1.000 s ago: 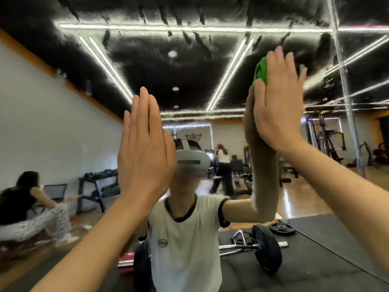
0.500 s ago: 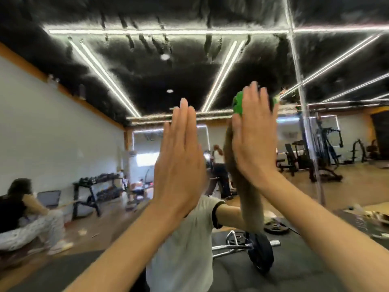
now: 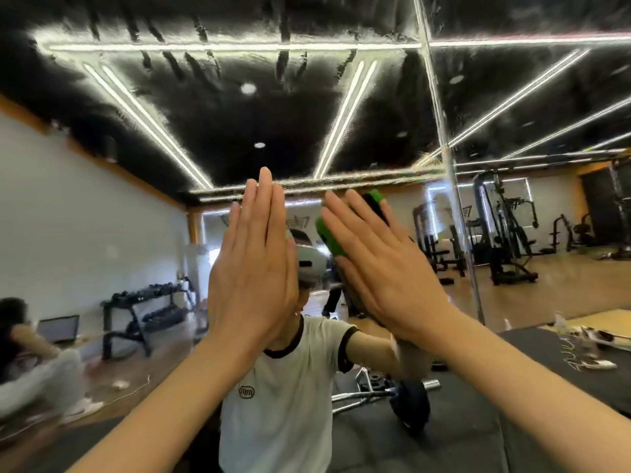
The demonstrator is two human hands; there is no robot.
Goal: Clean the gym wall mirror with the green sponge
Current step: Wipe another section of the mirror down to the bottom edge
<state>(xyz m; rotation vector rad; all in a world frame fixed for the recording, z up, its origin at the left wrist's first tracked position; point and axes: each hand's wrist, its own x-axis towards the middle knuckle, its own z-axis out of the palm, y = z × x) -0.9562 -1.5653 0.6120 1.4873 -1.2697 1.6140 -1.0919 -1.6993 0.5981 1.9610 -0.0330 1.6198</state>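
From the head camera, I see both my arms raised in front of me toward the gym wall mirror, which fills nearly the whole view. My left hand is flat, its fingers straight and pressed close together, pointing up, the palm laid toward the glass; I cannot tell for sure whether the palm fully touches it. My right hand is also flat with straight fingers, tilted so they point up and to the left, and it presses the green sponge against the mirror. The sponge shows as a green edge just left of my fingers, and another green bit peeks out past my fingertips at the top; most of it is hidden behind the hand. The upper part of the glass looks streaked and rippled with wet smears across the reflected black ceiling and its strip lights. A vertical seam between mirror panels runs down to the right of my right hand. In the reflection I see my own white T-shirt with a dark collar, a barbell on the dark floor mat behind me, a dumbbell rack at the left wall, and weight machines at the right.
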